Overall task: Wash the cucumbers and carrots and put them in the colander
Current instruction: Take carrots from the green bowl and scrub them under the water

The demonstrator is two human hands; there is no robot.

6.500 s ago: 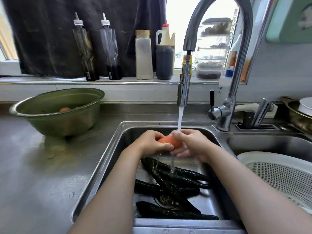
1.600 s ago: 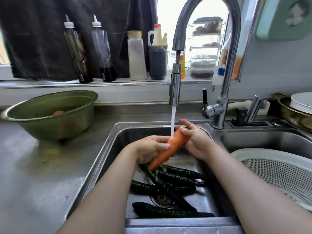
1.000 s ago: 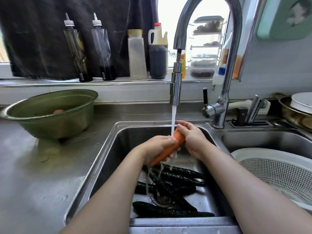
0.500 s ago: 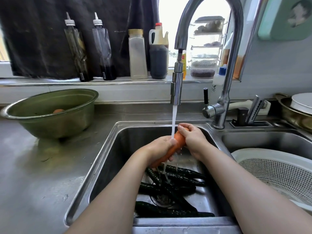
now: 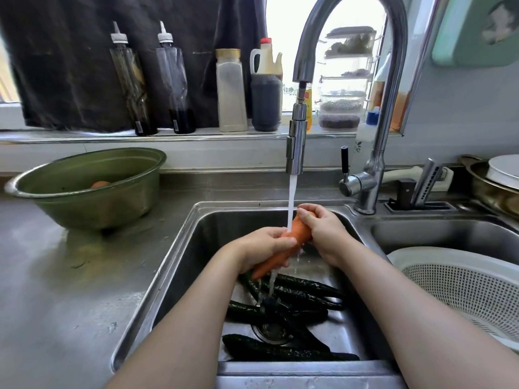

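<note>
A person holds a carrot (image 5: 297, 231) under running water (image 5: 291, 200) from a tall arched faucet (image 5: 373, 153) above a steel sink (image 5: 179, 265). The left hand (image 5: 264, 248) is wrapped around the carrot's narrow lower end, while the right hand (image 5: 323, 231) grips its thick upper end, so both hands are clamped on the same vegetable, close together over the middle of the basin, with the carrot tilted up toward the far right. Water runs off the carrot onto a pile of dark cucumbers (image 5: 295, 301) lying across the sink bottom around the drain. A white perforated colander (image 5: 460, 287) sits in the adjoining basin on the right. On the counter (image 5: 56, 290) to the far left stands a green bowl (image 5: 84, 189) with a second carrot (image 5: 99, 184) showing inside it. Sauce bottles (image 5: 179, 80) line the windowsill behind the faucet, in front of a dark cloth (image 5: 70, 57).
</note>
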